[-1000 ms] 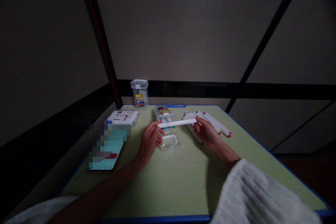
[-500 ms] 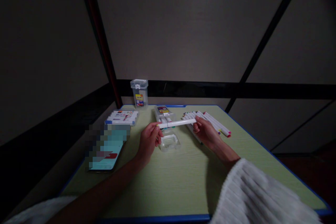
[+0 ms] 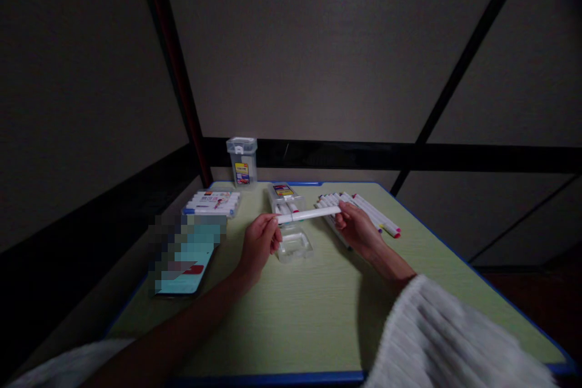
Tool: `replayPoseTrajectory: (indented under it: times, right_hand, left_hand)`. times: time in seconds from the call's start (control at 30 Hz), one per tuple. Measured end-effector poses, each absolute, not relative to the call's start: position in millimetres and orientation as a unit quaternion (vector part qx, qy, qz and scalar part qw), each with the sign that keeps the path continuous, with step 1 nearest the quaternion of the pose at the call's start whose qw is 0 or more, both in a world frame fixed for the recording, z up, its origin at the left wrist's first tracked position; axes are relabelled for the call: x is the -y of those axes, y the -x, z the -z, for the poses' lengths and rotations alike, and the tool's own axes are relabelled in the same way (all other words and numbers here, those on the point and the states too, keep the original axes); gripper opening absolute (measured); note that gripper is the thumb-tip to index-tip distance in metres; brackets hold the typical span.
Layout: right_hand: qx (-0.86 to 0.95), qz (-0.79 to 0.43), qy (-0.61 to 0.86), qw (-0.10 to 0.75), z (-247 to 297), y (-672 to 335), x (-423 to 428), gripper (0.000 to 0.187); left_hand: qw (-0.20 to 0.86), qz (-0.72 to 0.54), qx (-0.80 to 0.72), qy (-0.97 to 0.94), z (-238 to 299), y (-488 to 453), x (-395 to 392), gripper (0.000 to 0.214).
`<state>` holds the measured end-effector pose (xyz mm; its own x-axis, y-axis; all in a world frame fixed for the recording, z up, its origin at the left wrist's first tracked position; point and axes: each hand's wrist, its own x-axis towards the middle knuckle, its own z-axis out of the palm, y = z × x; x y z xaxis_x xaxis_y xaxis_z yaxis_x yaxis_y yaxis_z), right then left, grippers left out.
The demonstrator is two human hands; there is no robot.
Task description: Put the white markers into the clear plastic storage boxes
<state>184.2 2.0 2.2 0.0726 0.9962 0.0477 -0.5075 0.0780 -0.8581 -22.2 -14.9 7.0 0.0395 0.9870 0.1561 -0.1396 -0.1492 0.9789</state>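
Both of my hands hold one white marker (image 3: 308, 214) level above the green desk (image 3: 318, 315). My left hand (image 3: 259, 244) pinches its left end and my right hand (image 3: 359, 229) grips its right end. Right under the marker lies an open clear plastic case (image 3: 294, 245) with a few markers in its far half (image 3: 284, 196). A row of loose white markers (image 3: 373, 215) with coloured caps lies beside and behind my right hand.
A pack of markers (image 3: 211, 203) lies at the back left. A clear upright box (image 3: 242, 161) stands at the far edge. A blurred phone-like slab (image 3: 184, 254) rests near the left edge. Dark rails and a wall close off the far side.
The marker's left end has slid slightly right and my left hand has closed a little over it. Otherwise the hands keep their place.
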Motion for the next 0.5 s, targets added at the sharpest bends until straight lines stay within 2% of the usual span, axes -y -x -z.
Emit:
replayPoseTrajectory:
  times: [0.2,0.5]
  right_hand:
    - [0.365,-0.577,0.353,0.640,-1.3,-183.6,-2.2,0.025]
    - [0.374,-0.587,0.335,0.635,-0.3,-185.0,-2.3,0.012]
  left_hand:
    - [0.506,-0.554,-0.413,-0.516,-6.7,22.2,16.3,0.023]
    - [0.495,-0.550,-0.428,-0.519,-10.4,21.1,18.6,0.029]
